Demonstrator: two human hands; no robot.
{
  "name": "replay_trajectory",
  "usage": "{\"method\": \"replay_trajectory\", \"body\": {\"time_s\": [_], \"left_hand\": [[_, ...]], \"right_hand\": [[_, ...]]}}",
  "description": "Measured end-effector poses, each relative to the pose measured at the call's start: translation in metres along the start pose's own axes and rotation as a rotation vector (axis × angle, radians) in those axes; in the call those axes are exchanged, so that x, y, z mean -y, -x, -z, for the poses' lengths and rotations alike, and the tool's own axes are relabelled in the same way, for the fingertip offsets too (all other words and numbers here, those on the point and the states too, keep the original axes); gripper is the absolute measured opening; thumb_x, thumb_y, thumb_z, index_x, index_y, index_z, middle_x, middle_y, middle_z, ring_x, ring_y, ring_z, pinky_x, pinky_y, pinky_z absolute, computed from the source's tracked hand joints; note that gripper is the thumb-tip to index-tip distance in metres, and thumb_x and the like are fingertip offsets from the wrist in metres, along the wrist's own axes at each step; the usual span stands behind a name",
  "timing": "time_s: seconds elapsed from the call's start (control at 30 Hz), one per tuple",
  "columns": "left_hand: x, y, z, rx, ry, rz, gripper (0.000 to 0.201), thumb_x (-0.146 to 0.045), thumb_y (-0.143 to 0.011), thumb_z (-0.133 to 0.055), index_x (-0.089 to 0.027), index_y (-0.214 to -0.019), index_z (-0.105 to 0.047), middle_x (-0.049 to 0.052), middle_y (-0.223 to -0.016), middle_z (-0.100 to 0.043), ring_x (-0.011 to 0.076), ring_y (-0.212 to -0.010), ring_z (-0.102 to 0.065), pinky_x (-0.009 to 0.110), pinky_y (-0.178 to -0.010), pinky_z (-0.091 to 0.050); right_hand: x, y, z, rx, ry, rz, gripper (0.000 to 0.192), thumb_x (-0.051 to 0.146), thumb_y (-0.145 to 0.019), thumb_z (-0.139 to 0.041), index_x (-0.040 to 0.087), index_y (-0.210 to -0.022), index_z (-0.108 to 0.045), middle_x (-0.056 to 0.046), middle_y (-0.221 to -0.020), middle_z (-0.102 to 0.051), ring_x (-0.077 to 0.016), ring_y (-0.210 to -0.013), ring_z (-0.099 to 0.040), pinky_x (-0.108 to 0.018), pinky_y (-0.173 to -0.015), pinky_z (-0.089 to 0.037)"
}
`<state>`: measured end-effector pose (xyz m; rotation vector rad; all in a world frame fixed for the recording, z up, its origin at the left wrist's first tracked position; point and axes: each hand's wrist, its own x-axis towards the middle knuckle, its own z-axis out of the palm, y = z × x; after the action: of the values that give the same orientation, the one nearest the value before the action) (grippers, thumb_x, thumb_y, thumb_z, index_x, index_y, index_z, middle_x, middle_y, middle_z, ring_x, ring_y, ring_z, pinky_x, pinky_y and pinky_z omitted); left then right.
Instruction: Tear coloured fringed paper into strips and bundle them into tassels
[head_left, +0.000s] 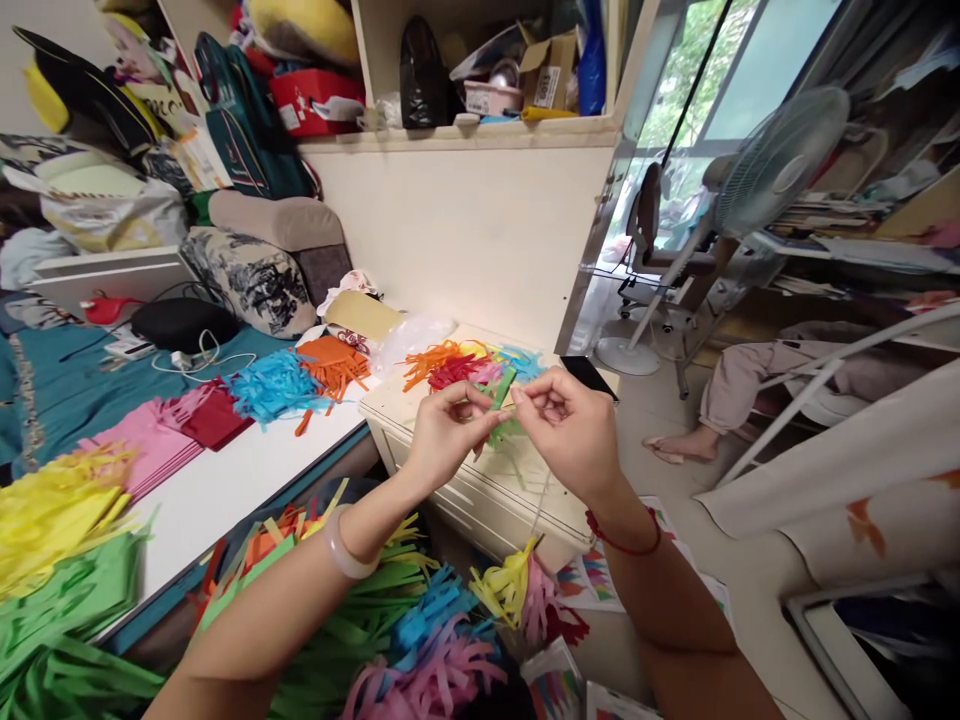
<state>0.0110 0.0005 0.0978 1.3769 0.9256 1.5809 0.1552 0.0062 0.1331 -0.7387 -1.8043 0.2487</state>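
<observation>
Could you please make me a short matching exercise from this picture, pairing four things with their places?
Things:
1. Fan
2. Green paper
3. Red bracelet
4. Pale bangle

Places:
A. Around the right arm
B. At the fingertips of the left hand
C. Around the left arm
D. Standing on the floor

Right pairs: 1-D, 2-B, 3-A, 4-C.

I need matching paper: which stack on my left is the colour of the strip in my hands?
The green stack, bottom left; it matches the green strip. The others are yellow, pink, red, blue and orange.
</observation>
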Motion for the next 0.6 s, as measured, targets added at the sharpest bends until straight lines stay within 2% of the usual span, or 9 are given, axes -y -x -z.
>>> {"method": "replay_trajectory", "body": {"time_s": [0.13, 0.23, 0.3, 0.37, 0.47, 0.53, 0.6], "left_hand": [[0.003, 0.008, 0.003, -0.014, -0.159, -0.125, 0.026, -0.028, -0.068, -0.077, -0.016, -0.070, -0.055, -0.007, -0.051, -0.051, 0.0053, -0.035, -0.047, 0.017, -0.035, -0.035], [0.002, 0.012, 0.006, -0.046, -0.387, -0.308, 0.020, -0.026, -0.074, -0.073, -0.016, -0.071, -0.056, -0.005, -0.057, -0.051, 0.0054, -0.043, -0.048, 0.018, -0.041, -0.038], [0.001, 0.015, 0.007, -0.068, -0.562, -0.466, 0.018, -0.024, -0.077, -0.071, -0.016, -0.071, -0.056, -0.003, -0.062, -0.052, 0.0065, -0.050, -0.049, 0.017, -0.046, -0.040], [0.001, 0.017, 0.008, -0.078, -0.724, -0.614, 0.015, -0.022, -0.081, -0.066, -0.016, -0.072, -0.056, -0.002, -0.065, -0.052, 0.0072, -0.055, -0.050, 0.017, -0.050, -0.040], [0.006, 0.020, 0.009, -0.084, -0.992, -0.780, 0.015, -0.022, -0.087, -0.058, -0.016, -0.074, -0.056, -0.001, -0.066, -0.052, 0.0078, -0.055, -0.048, 0.018, -0.050, -0.037], [0.008, 0.022, 0.009, -0.066, -1.193, -0.841, 0.016, -0.021, -0.090, -0.054, -0.016, -0.075, -0.057, 0.000, -0.066, -0.053, 0.0087, -0.054, -0.046, 0.020, -0.048, -0.033], [0.009, 0.025, 0.006, -0.048, -1.347, -0.863, 0.015, -0.018, -0.090, -0.052, -0.016, -0.076, -0.058, 0.000, -0.066, -0.054, 0.0102, -0.053, -0.046, 0.023, -0.048, -0.031]], "right_hand": [[0.003, 0.004, 0.003, 0.071, -0.135, -0.074, 0.005, 0.022, -0.085, -0.058, 0.017, -0.084, -0.057, 0.004, -0.059, -0.059, -0.0081, -0.050, -0.054, -0.021, -0.051, -0.042], [0.002, 0.006, 0.006, 0.143, -0.233, -0.149, 0.022, 0.022, -0.085, -0.059, 0.018, -0.105, -0.053, 0.006, -0.057, -0.060, -0.0098, -0.052, -0.056, -0.022, -0.054, -0.045], [-0.001, 0.007, 0.006, 0.185, -0.280, -0.193, 0.029, 0.024, -0.084, -0.061, 0.018, -0.111, -0.052, 0.006, -0.057, -0.060, -0.0106, -0.053, -0.057, -0.023, -0.056, -0.045], [-0.004, 0.008, 0.005, 0.218, -0.307, -0.220, 0.024, 0.026, -0.084, -0.062, 0.018, -0.106, -0.058, 0.004, -0.058, -0.060, -0.0104, -0.053, -0.057, -0.023, -0.054, -0.045], [-0.010, 0.010, 0.003, 0.222, -0.287, -0.211, 0.010, 0.026, -0.084, -0.062, 0.017, -0.087, -0.065, 0.002, -0.058, -0.059, -0.0092, -0.049, -0.053, -0.022, -0.049, -0.041], [-0.016, 0.012, 0.002, 0.201, -0.218, -0.169, 0.008, 0.023, -0.084, -0.061, 0.017, -0.080, -0.066, 0.002, -0.060, -0.059, -0.0085, -0.050, -0.048, -0.023, -0.049, -0.038], [-0.023, 0.013, 0.001, 0.191, -0.181, -0.117, 0.007, 0.019, -0.083, -0.061, 0.018, -0.078, -0.065, 0.000, -0.069, -0.059, -0.0098, -0.059, -0.049, -0.024, -0.055, -0.039]]}}
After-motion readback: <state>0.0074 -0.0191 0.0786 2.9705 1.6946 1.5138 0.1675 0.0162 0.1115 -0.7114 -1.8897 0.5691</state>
